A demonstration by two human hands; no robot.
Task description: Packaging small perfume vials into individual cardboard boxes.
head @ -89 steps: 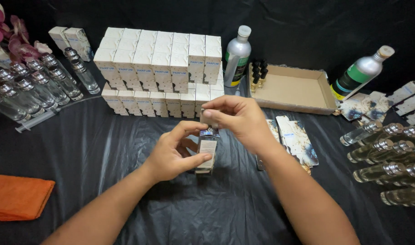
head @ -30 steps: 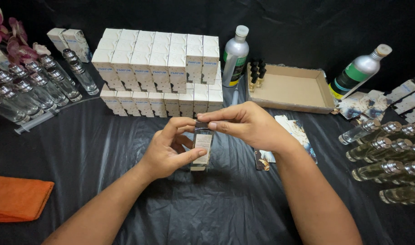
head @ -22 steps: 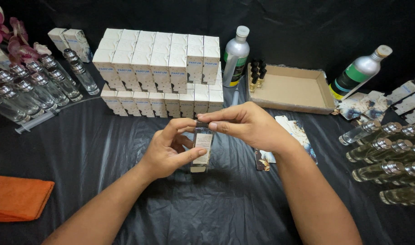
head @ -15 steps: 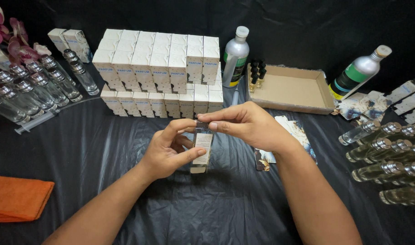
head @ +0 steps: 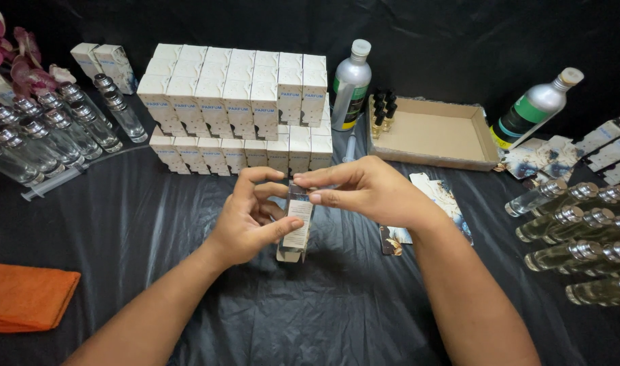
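My left hand [head: 245, 227] grips the small box [head: 295, 230] while my right hand [head: 364, 190] pinches its top flap at 12 o'clock, which I think needs careful tucking next.

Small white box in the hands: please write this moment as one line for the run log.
left hand: grips small white box | right hand: pinches its top end | box: upright above black cloth | behind: stacked white boxes

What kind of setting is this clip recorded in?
Probably a small hand-packing station for perfume, perhaps home-run. Stacked white cartons stand on a black-covered table, with rows of clear capped bottles lying at the side. The left hand and right hand hold one small box.
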